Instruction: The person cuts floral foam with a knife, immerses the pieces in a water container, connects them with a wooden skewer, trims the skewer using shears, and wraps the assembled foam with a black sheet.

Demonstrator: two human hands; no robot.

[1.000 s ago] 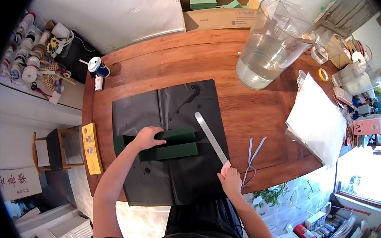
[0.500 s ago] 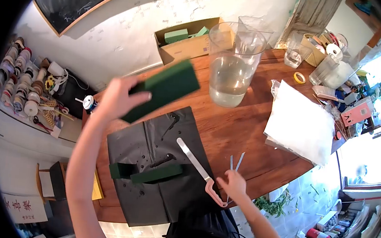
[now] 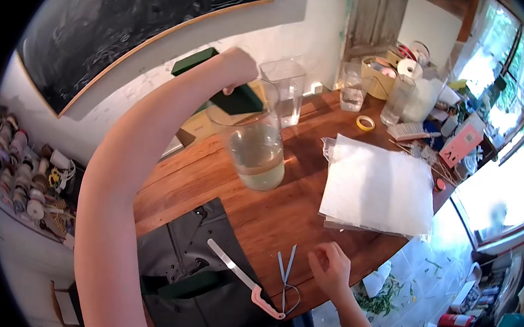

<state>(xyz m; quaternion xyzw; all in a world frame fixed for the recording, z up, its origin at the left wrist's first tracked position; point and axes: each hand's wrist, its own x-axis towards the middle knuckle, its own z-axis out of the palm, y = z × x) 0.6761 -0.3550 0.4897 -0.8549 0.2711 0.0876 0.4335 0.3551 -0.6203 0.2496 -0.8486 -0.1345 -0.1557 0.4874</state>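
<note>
My left hand [image 3: 239,72] grips a dark green foam block [image 3: 238,99] at the rim of the large glass vase [image 3: 259,157], which is partly filled with water. Part of the block shows behind my forearm. My right hand [image 3: 329,266] hovers near the table's front edge, fingers loosely curled and apart, holding nothing. Left of it lie blue-grey scissors [image 3: 285,278] and a knife with a pink handle [image 3: 259,300]. More green foam [image 3: 192,285] rests on the black sheet [image 3: 171,243], partly hidden by my left arm.
Behind the vase stand a square glass vase [image 3: 290,88] and a cardboard box [image 3: 200,127]. White paper sheets [image 3: 378,186] lie at the right, with yellow tape [image 3: 365,123], a smaller glass [image 3: 352,98] and a pink box [image 3: 461,142] beyond.
My left hand has carried the foam block forward and right to the large vase. My right hand has moved slightly right, away from the knife it held earlier. The view has shifted.
</note>
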